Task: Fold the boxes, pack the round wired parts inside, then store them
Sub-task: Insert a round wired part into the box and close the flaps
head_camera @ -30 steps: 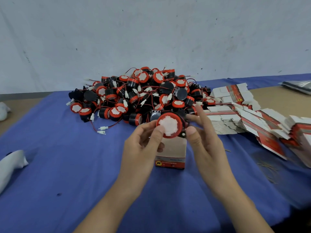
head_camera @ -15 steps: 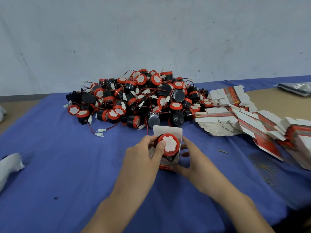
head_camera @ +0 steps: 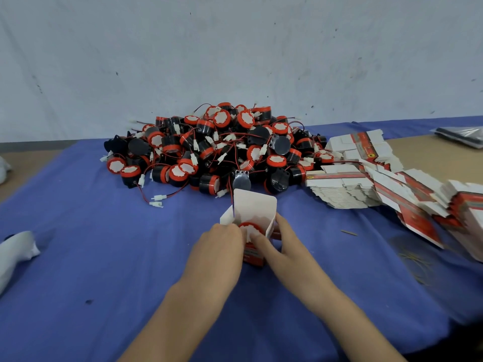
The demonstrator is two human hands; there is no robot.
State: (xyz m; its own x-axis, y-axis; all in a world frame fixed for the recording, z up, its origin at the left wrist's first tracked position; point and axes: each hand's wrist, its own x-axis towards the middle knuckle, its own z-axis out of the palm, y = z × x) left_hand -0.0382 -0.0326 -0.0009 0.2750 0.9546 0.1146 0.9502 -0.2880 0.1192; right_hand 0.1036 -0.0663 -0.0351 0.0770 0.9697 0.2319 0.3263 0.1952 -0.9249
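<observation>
At frame centre, on the blue cloth [head_camera: 104,257], a small carton [head_camera: 254,207] stands upright, long axis vertical, mouth up and its lid flap raised at the far side. A round wired part [head_camera: 249,228] sits in the mouth, its red-rimmed white face pointing up. The left hand [head_camera: 219,246] curls round the carton's left side, and the right hand [head_camera: 287,246] clasps its right side, thumb across the near wall. Above lies the heap of parts [head_camera: 222,152]; flat carton blanks [head_camera: 366,184] lie to the right.
</observation>
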